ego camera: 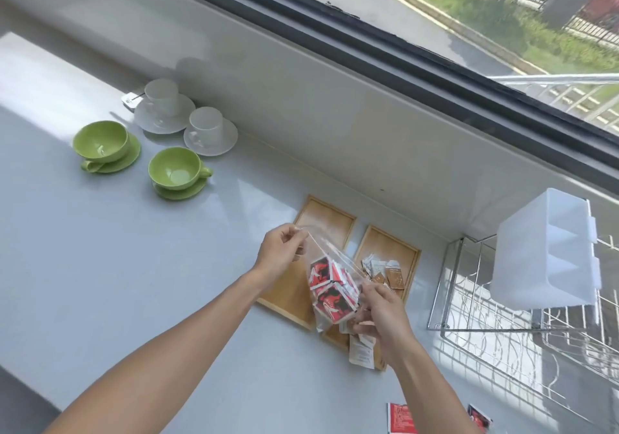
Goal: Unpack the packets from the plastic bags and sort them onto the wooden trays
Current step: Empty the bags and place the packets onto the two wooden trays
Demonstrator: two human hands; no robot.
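Note:
A clear plastic bag [326, 259] full of red packets [330, 288] hangs in the air over two wooden trays. My left hand [279, 253] pinches the bag's upper end. My right hand [380, 313] grips its lower end, fingers closed on the plastic. The left wooden tray [321, 221] shows bare wood and is partly hidden behind the bag. The right wooden tray [388, 247] holds a pile of brown and white packets [385, 271]; one white packet [361, 353] lies at its near end under my right hand.
Two green cups on saucers [177, 172] and two white cups on saucers [204, 130] stand at the back left. A wire dish rack [502, 316] with a white plastic container [546, 253] sits at the right. Two red packets [400, 418] lie at the near counter edge.

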